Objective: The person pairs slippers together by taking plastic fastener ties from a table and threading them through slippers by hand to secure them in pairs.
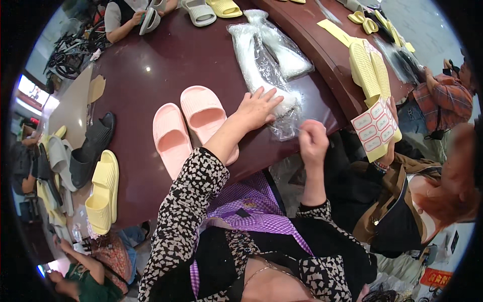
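Observation:
My left hand (256, 108) lies with its fingers spread on the near end of a long stack of clear plastic bags (254, 60). To its right, my right hand (313, 141) is closed in a pinch at the stack's near corner, where a thin edge of film reaches the fingertips. A second, shorter plastic bundle (287, 50) lies beside the first, farther back. On the table left of my left hand rests a pair of pink slippers, one slipper (171, 131) nearer the left and the other (204, 108) partly hidden behind my forearm.
The dark red table (146, 85) bears yellow slippers (103, 194) and black slippers (93, 146) at its left edge. Grey slippers (200, 12) lie at the back. On my right, a person holds yellow slippers (370, 70) and a label sheet (375, 128). Other people work around.

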`<action>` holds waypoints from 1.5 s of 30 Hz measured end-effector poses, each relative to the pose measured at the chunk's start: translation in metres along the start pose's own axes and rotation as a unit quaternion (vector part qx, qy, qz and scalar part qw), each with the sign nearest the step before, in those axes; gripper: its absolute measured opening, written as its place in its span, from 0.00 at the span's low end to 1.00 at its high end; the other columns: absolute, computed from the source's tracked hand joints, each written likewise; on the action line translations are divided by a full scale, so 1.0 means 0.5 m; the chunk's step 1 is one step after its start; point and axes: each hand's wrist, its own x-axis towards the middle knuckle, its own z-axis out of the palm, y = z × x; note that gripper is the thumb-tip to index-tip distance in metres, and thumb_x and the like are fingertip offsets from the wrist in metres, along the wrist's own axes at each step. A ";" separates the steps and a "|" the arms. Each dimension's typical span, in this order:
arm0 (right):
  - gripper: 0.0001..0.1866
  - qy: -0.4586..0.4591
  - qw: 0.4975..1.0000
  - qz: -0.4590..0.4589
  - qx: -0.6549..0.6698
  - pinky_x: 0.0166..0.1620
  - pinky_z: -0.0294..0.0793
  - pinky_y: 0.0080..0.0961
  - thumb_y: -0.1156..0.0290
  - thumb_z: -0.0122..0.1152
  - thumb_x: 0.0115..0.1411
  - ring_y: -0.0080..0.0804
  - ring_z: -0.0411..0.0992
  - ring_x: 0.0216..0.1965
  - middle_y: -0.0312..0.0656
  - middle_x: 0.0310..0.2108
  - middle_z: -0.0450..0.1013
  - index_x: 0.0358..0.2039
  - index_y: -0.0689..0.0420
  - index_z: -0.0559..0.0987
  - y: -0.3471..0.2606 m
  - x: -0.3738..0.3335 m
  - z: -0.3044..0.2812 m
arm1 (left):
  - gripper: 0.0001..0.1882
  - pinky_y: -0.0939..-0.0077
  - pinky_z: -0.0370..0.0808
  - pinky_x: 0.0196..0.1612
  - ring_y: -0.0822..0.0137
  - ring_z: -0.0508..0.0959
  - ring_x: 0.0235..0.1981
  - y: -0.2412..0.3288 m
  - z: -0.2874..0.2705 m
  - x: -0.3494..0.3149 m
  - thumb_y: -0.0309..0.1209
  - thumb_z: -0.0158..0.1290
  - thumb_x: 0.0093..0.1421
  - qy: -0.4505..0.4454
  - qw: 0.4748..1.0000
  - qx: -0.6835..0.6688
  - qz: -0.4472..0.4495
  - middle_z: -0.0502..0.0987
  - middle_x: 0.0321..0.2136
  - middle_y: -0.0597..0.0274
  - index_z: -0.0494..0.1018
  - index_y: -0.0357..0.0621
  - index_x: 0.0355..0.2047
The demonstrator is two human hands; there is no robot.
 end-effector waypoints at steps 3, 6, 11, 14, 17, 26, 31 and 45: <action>0.06 0.011 0.952 0.079 0.295 0.33 0.69 0.31 0.75 0.53 0.55 0.33 0.70 0.27 0.42 0.26 0.72 0.23 0.60 0.69 -0.009 -0.003 -0.055 | 0.35 0.52 0.62 0.54 0.52 0.56 0.64 -0.007 0.000 -0.003 0.43 0.58 0.53 -0.012 0.999 -0.037 -0.008 0.56 0.64 0.63 0.59 0.62 0.61; 0.07 -0.026 0.814 0.136 0.564 0.28 0.71 0.31 0.74 0.51 0.58 0.31 0.70 0.25 0.43 0.25 0.72 0.24 0.60 0.67 -0.034 0.003 -0.093 | 0.36 0.51 0.61 0.56 0.51 0.54 0.65 -0.005 -0.013 -0.001 0.42 0.58 0.54 -0.037 0.998 -0.047 -0.014 0.55 0.65 0.62 0.58 0.61 0.62; 0.07 -0.108 0.642 -0.028 0.758 0.24 0.74 0.36 0.77 0.41 0.59 0.29 0.65 0.17 0.45 0.23 0.72 0.23 0.58 0.63 -0.106 0.051 -0.155 | 0.35 0.50 0.60 0.57 0.50 0.53 0.65 -0.014 -0.005 -0.005 0.42 0.57 0.55 -0.036 0.997 -0.065 -0.018 0.54 0.65 0.62 0.58 0.61 0.63; 0.05 -0.181 0.646 -0.235 0.704 0.22 0.75 0.33 0.75 0.46 0.58 0.30 0.67 0.15 0.40 0.17 0.69 0.25 0.58 0.65 -0.100 0.093 -0.238 | 0.35 0.50 0.60 0.57 0.50 0.53 0.66 -0.020 -0.003 -0.012 0.42 0.57 0.55 -0.032 0.997 -0.074 -0.019 0.54 0.66 0.62 0.58 0.61 0.63; 0.05 -0.192 0.512 -0.330 0.770 0.20 0.75 0.33 0.74 0.49 0.57 0.28 0.65 0.12 0.38 0.15 0.68 0.26 0.59 0.66 -0.151 0.115 -0.257 | 0.35 0.50 0.60 0.56 0.50 0.52 0.66 -0.019 0.005 -0.010 0.42 0.57 0.55 -0.024 0.996 -0.081 -0.019 0.53 0.66 0.62 0.58 0.61 0.63; 0.06 -0.162 0.671 -0.152 0.707 0.18 0.74 0.29 0.73 0.43 0.62 0.23 0.63 0.13 0.35 0.18 0.67 0.28 0.59 0.65 -0.168 0.119 -0.189 | 0.25 0.68 0.71 0.44 0.64 0.73 0.44 0.025 -0.060 -0.076 0.34 0.53 0.60 0.174 0.909 -0.363 -0.107 0.69 0.54 0.53 0.65 0.45 0.57; 0.09 -0.198 0.698 0.022 0.688 0.22 0.69 0.26 0.68 0.44 0.63 0.21 0.59 0.15 0.36 0.19 0.63 0.26 0.55 0.62 -0.201 0.137 -0.034 | 0.14 0.88 0.69 0.25 0.79 0.70 0.19 0.120 -0.191 -0.214 0.27 0.48 0.63 0.128 0.656 -0.735 -0.110 0.79 0.35 0.55 0.70 0.33 0.48; 0.08 -0.162 0.695 0.207 0.669 0.28 0.71 0.29 0.69 0.48 0.62 0.21 0.61 0.18 0.38 0.23 0.66 0.27 0.57 0.66 -0.170 0.158 0.086 | 0.06 0.89 0.62 0.17 0.81 0.69 0.15 0.084 -0.221 -0.449 0.25 0.51 0.61 -0.008 0.695 -0.665 -0.274 0.77 0.24 0.60 0.74 0.35 0.36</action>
